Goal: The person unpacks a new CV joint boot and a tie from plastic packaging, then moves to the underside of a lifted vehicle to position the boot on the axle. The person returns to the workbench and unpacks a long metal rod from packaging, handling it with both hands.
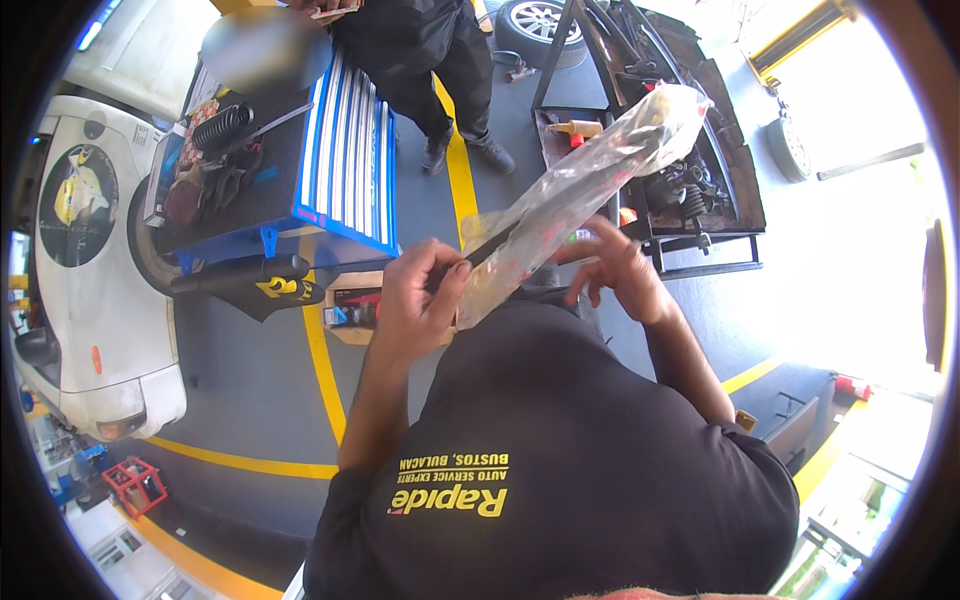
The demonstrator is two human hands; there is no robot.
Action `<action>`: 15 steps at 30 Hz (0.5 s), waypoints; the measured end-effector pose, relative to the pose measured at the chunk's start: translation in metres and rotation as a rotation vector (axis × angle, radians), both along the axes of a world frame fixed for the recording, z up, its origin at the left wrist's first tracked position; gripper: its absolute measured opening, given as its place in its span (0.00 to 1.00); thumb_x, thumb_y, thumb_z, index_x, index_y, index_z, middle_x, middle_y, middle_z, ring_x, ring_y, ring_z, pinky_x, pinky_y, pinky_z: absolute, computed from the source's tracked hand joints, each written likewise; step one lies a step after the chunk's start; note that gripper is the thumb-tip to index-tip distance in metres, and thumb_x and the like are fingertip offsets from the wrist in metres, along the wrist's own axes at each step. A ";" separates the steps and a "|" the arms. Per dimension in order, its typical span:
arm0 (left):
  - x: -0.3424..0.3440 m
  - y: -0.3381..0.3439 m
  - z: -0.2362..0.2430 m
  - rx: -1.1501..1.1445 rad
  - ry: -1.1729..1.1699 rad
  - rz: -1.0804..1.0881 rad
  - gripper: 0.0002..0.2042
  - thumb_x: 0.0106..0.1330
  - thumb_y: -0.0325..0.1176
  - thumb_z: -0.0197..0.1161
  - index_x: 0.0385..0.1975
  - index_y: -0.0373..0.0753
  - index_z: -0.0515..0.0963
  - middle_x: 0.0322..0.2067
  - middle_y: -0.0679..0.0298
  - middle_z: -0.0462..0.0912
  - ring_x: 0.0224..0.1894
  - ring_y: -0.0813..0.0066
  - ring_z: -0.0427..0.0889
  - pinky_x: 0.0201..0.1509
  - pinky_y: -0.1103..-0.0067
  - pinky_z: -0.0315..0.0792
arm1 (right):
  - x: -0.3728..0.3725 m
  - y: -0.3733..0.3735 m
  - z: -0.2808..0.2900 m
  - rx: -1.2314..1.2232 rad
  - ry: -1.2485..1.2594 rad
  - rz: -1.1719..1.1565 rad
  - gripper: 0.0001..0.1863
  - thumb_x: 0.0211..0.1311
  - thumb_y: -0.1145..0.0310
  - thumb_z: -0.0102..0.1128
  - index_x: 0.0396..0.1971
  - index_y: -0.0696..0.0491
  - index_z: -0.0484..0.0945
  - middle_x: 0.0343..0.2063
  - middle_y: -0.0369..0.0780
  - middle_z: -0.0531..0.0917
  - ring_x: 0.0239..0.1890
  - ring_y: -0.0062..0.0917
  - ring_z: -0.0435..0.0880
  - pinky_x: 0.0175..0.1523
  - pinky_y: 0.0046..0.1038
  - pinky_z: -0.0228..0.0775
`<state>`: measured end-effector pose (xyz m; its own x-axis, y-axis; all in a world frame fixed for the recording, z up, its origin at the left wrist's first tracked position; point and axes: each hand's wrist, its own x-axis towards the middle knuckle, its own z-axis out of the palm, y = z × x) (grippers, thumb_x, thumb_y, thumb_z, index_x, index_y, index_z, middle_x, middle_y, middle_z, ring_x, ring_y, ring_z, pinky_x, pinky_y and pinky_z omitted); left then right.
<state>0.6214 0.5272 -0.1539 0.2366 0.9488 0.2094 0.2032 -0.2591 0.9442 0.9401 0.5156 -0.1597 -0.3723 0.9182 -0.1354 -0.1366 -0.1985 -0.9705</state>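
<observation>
My left hand (pixel 425 292) is closed on the near end of a long clear plastic bag (pixel 585 205), thumb and fingers pinching it. A long, slim dark part (pixel 492 244) lies inside the bag; the crumpled plastic hides exactly what it is. The bag slants up from my left hand toward the far right, in front of my chest. My right hand (pixel 628 272) is just beside and below the bag's middle, its fingers bent and apart. I see nothing held in it.
A blue tool cabinet (pixel 345 225) stands ahead left, bearing a black coil spring (pixel 222 127) and other parts. A dark metal cart (pixel 735 150) loaded with car parts stands ahead right. Between them is a person (pixel 410 70) in dark clothes. A cardboard box (pixel 345 337) sits low by the cabinet; a white car (pixel 100 330) is at left.
</observation>
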 end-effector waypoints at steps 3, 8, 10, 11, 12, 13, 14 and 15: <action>0.007 0.009 0.016 0.201 0.147 0.009 0.06 0.71 0.29 0.69 0.34 0.35 0.79 0.26 0.60 0.78 0.26 0.67 0.76 0.32 0.72 0.68 | -0.021 0.027 0.020 -0.072 0.327 -0.116 0.32 0.78 0.42 0.57 0.59 0.58 0.77 0.44 0.41 0.89 0.41 0.26 0.91 0.35 0.26 0.77; 0.014 0.013 0.037 0.353 0.256 0.036 0.07 0.70 0.28 0.70 0.34 0.35 0.78 0.27 0.61 0.77 0.27 0.70 0.76 0.32 0.74 0.69 | -0.024 0.056 0.041 -0.055 0.305 -0.407 0.19 0.83 0.67 0.53 0.64 0.64 0.73 0.56 0.47 0.85 0.54 0.35 0.89 0.56 0.41 0.85; 0.013 0.013 0.040 0.241 0.233 0.023 0.09 0.70 0.32 0.72 0.35 0.36 0.79 0.28 0.58 0.79 0.30 0.63 0.81 0.35 0.69 0.74 | -0.022 0.056 0.038 -0.002 0.315 -0.421 0.19 0.82 0.69 0.55 0.64 0.63 0.73 0.55 0.46 0.85 0.59 0.35 0.86 0.64 0.43 0.81; 0.012 0.013 0.040 0.204 0.188 0.005 0.09 0.70 0.33 0.72 0.37 0.35 0.79 0.30 0.58 0.81 0.32 0.63 0.83 0.37 0.70 0.76 | -0.019 0.056 0.037 0.037 0.328 -0.414 0.18 0.82 0.69 0.55 0.64 0.62 0.73 0.55 0.46 0.85 0.58 0.35 0.87 0.64 0.43 0.81; 0.010 0.013 0.040 0.171 0.137 -0.011 0.10 0.69 0.33 0.72 0.39 0.34 0.80 0.31 0.57 0.82 0.35 0.63 0.85 0.39 0.71 0.78 | -0.018 0.055 0.035 0.077 0.351 -0.397 0.18 0.82 0.70 0.55 0.63 0.62 0.74 0.54 0.46 0.85 0.58 0.34 0.87 0.64 0.43 0.82; 0.007 0.014 0.040 0.126 0.101 -0.052 0.11 0.69 0.34 0.73 0.41 0.34 0.81 0.32 0.57 0.83 0.37 0.63 0.87 0.41 0.71 0.80 | -0.016 0.055 0.034 0.081 0.335 -0.391 0.17 0.81 0.71 0.55 0.62 0.61 0.74 0.54 0.46 0.85 0.57 0.34 0.87 0.64 0.43 0.82; 0.006 0.015 0.038 0.133 0.080 -0.029 0.12 0.69 0.34 0.73 0.44 0.34 0.81 0.34 0.56 0.84 0.39 0.63 0.88 0.43 0.72 0.81 | -0.016 0.055 0.033 0.111 0.322 -0.406 0.16 0.81 0.71 0.55 0.62 0.61 0.74 0.54 0.45 0.85 0.57 0.34 0.88 0.63 0.43 0.82; 0.003 0.017 0.037 0.124 0.076 -0.029 0.13 0.70 0.34 0.73 0.46 0.33 0.81 0.36 0.56 0.85 0.41 0.63 0.89 0.45 0.72 0.82 | -0.016 0.055 0.034 0.139 0.309 -0.420 0.16 0.81 0.71 0.56 0.62 0.61 0.74 0.54 0.45 0.85 0.56 0.33 0.88 0.63 0.42 0.82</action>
<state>0.6243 0.5439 -0.1167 0.2827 0.9094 0.3051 0.2637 -0.3795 0.8868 0.9243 0.5705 -0.1258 0.0275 0.9981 0.0558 -0.4595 0.0621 -0.8860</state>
